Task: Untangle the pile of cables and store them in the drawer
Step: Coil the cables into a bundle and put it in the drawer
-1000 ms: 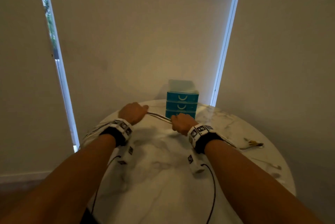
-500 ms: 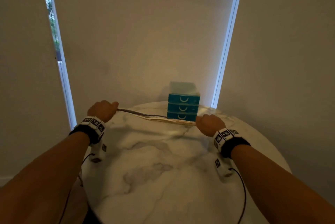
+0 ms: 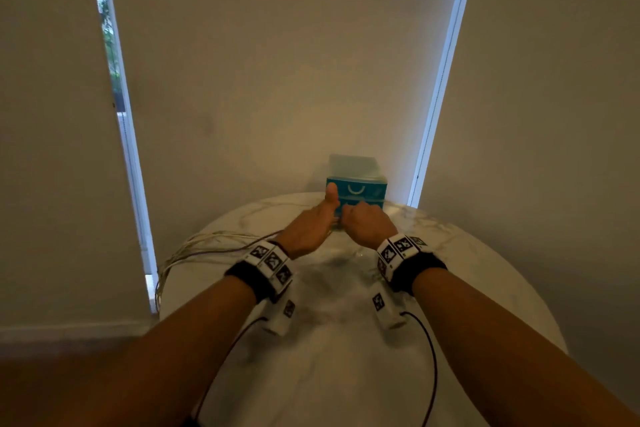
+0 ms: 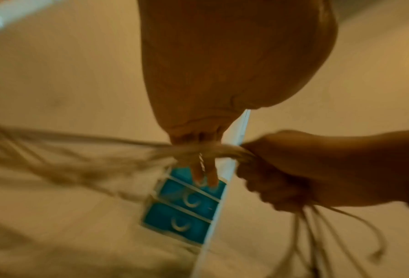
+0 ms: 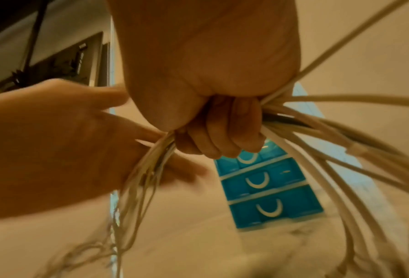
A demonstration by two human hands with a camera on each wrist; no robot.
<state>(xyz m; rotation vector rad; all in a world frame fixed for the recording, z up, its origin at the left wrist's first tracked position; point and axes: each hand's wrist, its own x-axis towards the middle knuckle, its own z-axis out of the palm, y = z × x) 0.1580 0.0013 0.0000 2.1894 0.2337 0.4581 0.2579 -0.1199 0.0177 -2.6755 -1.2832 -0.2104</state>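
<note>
A bundle of pale cables (image 3: 214,243) trails from my hands across the marble table (image 3: 329,374) and droops over its left edge. My right hand (image 3: 367,224) is a fist gripping the cables (image 5: 317,131), which fan out both sides of it (image 5: 222,131). My left hand (image 3: 311,226) is right beside it, thumb up. Its fingers (image 4: 203,171) are straight, and the cables (image 4: 103,156) run across their palm side. A small teal three-drawer unit (image 3: 356,189) stands just behind both hands, with all drawers (image 5: 265,188) pushed in.
The round table ends close behind the drawer unit at a blind-covered wall with bright window strips (image 3: 440,80) either side. Black cords (image 3: 429,374) from the wrist cameras hang over the near table. The left wrist view is blurred.
My hands were spread wide with the cables stretched between them; now they have come together in front of the drawer unit. The slack cables loop off to the left.
</note>
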